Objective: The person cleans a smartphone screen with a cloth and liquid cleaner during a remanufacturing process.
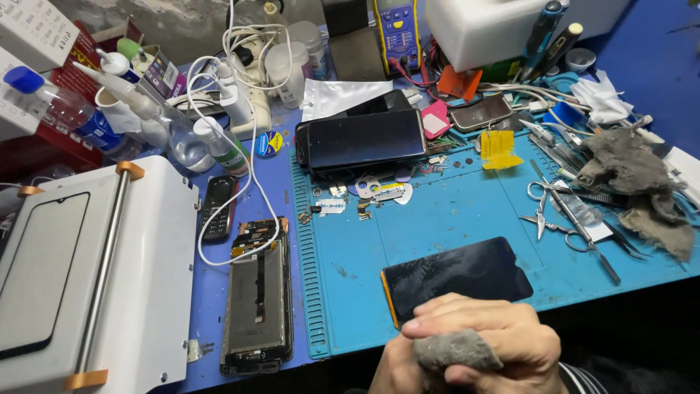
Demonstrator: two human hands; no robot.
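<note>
Both my hands are at the bottom edge, bunched around a grey cloth (453, 349). My right hand (496, 328) lies on top with its fingers curled over the cloth. My left hand (390, 367) is underneath on the left, mostly hidden, and presses against the same cloth. Just beyond my knuckles a black phone screen (456, 276) with an orange edge lies flat on the blue work mat (467, 211). My right hand overlaps the screen's near edge.
A white screen-separator machine (138, 292) stands at the left, with an opened phone body (257, 299) and a small keypad phone (218, 208) beside it. Stacked phones (361, 140) lie at the mat's far edge. Scissors and tweezers (561, 215), rags (634, 175), bottles (211, 142) and cables crowd the back.
</note>
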